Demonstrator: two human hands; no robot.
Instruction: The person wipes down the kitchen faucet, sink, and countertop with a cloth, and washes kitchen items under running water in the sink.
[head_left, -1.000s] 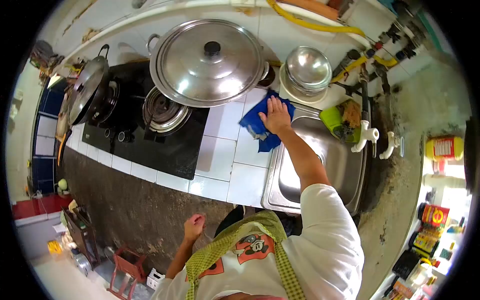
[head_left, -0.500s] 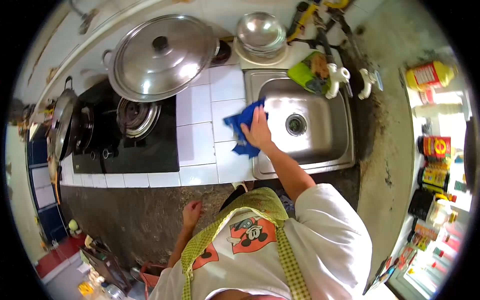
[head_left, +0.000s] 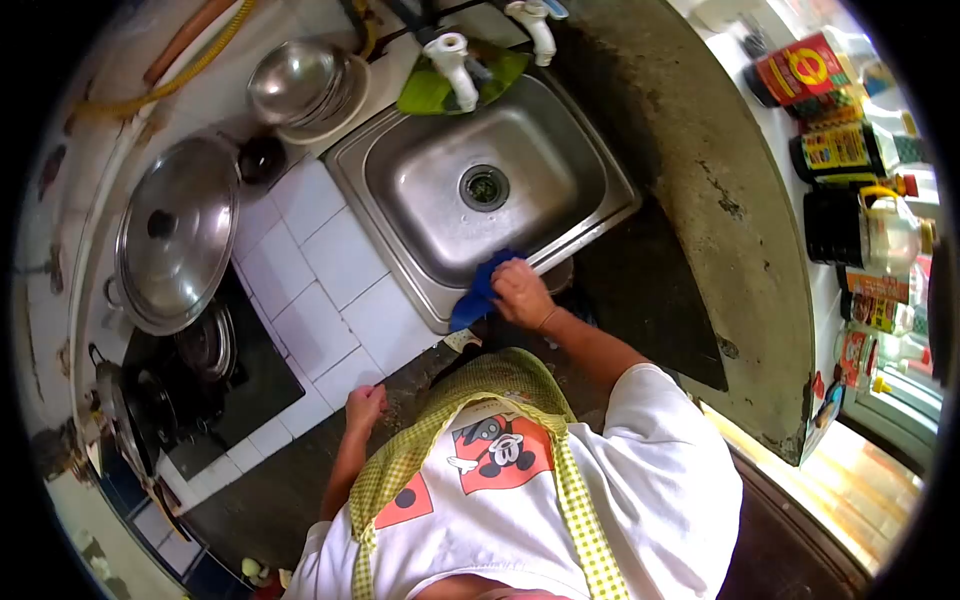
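My right hand is closed on a blue cloth, which lies over the front rim of the steel sink near its left corner. Part of the cloth is hidden under the fingers. Inside the basin, the round drain shows bits of green. My left hand hangs by the front edge of the white tiled counter, its fingers curled in and nothing seen in them.
Two white taps reach over the sink's back, beside a green leaf-like holder. Stacked metal bowls stand at the back left. A large lidded pot sits by the black stove. Bottles line the right ledge.
My right hand has carried the blue cloth from the sink's left rim and tiles to its front edge. The view has turned, and my left hand stays low beside the counter.
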